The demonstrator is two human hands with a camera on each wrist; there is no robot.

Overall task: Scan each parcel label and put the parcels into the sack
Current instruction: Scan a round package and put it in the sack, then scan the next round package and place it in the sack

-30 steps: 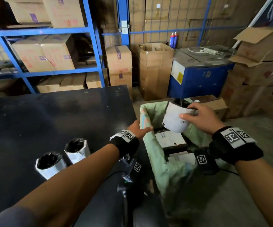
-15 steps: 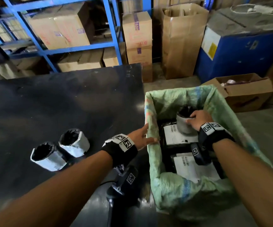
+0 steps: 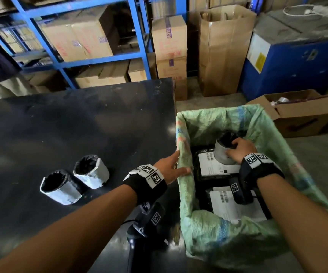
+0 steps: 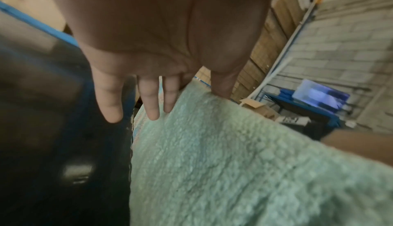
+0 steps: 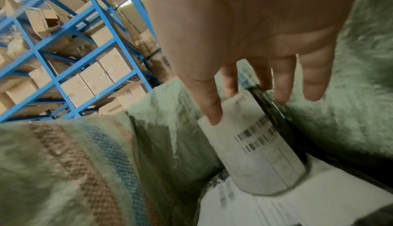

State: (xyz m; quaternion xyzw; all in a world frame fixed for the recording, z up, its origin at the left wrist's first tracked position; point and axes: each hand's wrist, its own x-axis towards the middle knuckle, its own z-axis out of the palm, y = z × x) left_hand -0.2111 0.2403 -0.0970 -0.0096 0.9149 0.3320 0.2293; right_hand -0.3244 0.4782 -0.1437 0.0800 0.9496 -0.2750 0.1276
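Note:
A green woven sack stands open beside the black table. My right hand reaches into it and holds a cylindrical parcel upright by its top. Thumb and two fingers pinch that parcel, whose barcode label faces the right wrist camera. It stands on flat black parcels with white labels. My left hand rests on the sack's near-left rim with straight fingers, thumb over the edge. Two more cylindrical parcels stand on the table.
Blue shelving with cardboard boxes lines the far side. Tall cartons, a blue cabinet and an open box stand on the floor behind the sack. A dark device sits under my left wrist.
My right hand has brought the cylindrical parcel down from above the sack mouth and into the sack. The left hand has stayed on the rim. The view has tilted downward.

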